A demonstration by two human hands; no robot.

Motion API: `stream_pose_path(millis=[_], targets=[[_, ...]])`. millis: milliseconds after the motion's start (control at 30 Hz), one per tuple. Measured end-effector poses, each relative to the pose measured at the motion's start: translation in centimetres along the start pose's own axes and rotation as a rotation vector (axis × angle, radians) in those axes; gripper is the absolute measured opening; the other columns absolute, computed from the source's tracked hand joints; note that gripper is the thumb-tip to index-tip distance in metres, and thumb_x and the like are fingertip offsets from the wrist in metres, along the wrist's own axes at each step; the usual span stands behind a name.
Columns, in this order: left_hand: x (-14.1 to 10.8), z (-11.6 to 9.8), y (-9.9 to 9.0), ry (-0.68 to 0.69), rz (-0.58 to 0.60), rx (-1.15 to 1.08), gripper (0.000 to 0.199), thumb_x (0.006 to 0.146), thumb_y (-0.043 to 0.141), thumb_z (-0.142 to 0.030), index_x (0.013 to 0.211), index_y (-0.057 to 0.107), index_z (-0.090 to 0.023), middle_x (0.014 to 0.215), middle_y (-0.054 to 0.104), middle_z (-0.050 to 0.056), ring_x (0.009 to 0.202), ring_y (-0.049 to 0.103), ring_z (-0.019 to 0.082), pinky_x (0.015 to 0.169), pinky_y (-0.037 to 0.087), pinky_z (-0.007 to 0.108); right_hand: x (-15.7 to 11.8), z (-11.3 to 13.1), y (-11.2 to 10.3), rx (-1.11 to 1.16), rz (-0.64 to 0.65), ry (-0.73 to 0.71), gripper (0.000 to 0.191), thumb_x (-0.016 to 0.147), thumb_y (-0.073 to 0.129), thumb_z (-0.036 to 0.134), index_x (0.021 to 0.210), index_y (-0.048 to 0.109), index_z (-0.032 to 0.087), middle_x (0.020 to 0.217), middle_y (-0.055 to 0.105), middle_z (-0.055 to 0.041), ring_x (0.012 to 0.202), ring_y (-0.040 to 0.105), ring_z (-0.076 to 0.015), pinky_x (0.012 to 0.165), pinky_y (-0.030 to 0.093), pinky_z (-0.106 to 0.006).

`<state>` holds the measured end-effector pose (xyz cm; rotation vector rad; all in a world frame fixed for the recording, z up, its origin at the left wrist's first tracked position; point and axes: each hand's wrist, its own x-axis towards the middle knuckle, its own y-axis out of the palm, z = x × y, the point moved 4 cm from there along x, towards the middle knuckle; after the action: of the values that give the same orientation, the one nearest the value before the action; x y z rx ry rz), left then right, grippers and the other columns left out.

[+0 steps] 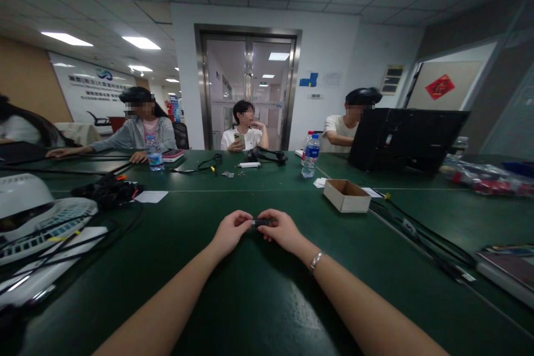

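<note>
My left hand [231,231] and my right hand [280,229] meet over the dark green table [267,278], fingertips pinched together on a small dark object [261,223] held between them. What the object is cannot be made out. A silver bracelet [316,260] sits on my right wrist. Both forearms rest low over the table.
An open cardboard box [346,194] stands right of my hands, cables [417,231] beyond it. A white fan [37,214] and a black cable bundle [106,189] lie left. Water bottles [311,156], a monitor back [406,139] and three seated people line the far side.
</note>
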<state>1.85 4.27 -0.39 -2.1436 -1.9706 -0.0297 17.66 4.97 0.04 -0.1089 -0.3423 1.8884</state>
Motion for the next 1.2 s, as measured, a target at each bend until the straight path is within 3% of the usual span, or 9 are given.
stream_pose_path(millis=[133,267,433,733,1000,1200], targets=[[1.1,0.2,0.0,-0.019,-0.007,0.001,0.017,0.068,0.065,-0.024,0.082,0.064,-0.015,0.077,0.065,0.004,0.071,0.06,0.016,0.065,0.045,0.026,1.0,0.5,-0.8,-0.033,0.002,-0.009,0.027,0.07,0.065,0.01,0.097,0.061,0.014,0.068,0.06,0.0022,0.048,0.056,-0.0064,0.044,0.045,-0.017],[3.9,0.7,-0.2,-0.024,-0.086,0.0,0.015,0.067,0.067,-0.022,0.08,0.065,-0.015,0.07,0.065,0.003,0.067,0.06,0.015,0.061,0.045,0.025,3.9,0.4,-1.3,-0.015,-0.063,-0.014,0.026,0.067,0.065,0.005,0.092,0.062,0.015,0.069,0.059,0.0033,0.046,0.056,-0.0061,0.043,0.046,-0.017],[5.8,2.0,-0.5,0.006,-0.184,0.018,0.018,0.068,0.067,-0.029,0.081,0.064,-0.016,0.076,0.066,0.005,0.071,0.061,0.016,0.067,0.047,0.028,6.5,-1.1,-1.0,0.025,-0.127,-0.015,0.023,0.068,0.063,0.003,0.089,0.061,0.013,0.064,0.056,0.005,0.043,0.054,-0.0051,0.042,0.045,-0.016],[5.3,1.9,-0.7,0.045,-0.156,0.007,0.023,0.07,0.065,-0.036,0.083,0.066,-0.016,0.08,0.066,0.005,0.071,0.061,0.017,0.067,0.049,0.029,6.2,-2.3,-0.6,0.069,-0.138,-0.071,0.027,0.068,0.064,0.008,0.094,0.061,0.014,0.071,0.06,0.0028,0.048,0.055,-0.0055,0.048,0.048,-0.018],[5.6,2.4,-0.7,0.07,-0.152,0.003,0.013,0.074,0.063,-0.02,0.086,0.065,-0.016,0.088,0.068,0.006,0.084,0.064,0.017,0.076,0.051,0.029,6.3,-2.3,-0.8,0.073,-0.134,-0.077,0.029,0.067,0.065,0.008,0.095,0.06,0.014,0.071,0.06,0.0029,0.048,0.055,-0.0052,0.047,0.047,-0.018],[5.7,2.6,-1.0,0.076,-0.235,0.014,0.027,0.071,0.067,-0.013,0.098,0.062,-0.015,0.093,0.067,0.009,0.087,0.065,0.019,0.084,0.05,0.035,6.2,-2.4,-0.8,0.08,-0.137,-0.072,0.03,0.067,0.064,0.006,0.096,0.06,0.014,0.071,0.059,0.0031,0.048,0.055,-0.0046,0.047,0.048,-0.017]])
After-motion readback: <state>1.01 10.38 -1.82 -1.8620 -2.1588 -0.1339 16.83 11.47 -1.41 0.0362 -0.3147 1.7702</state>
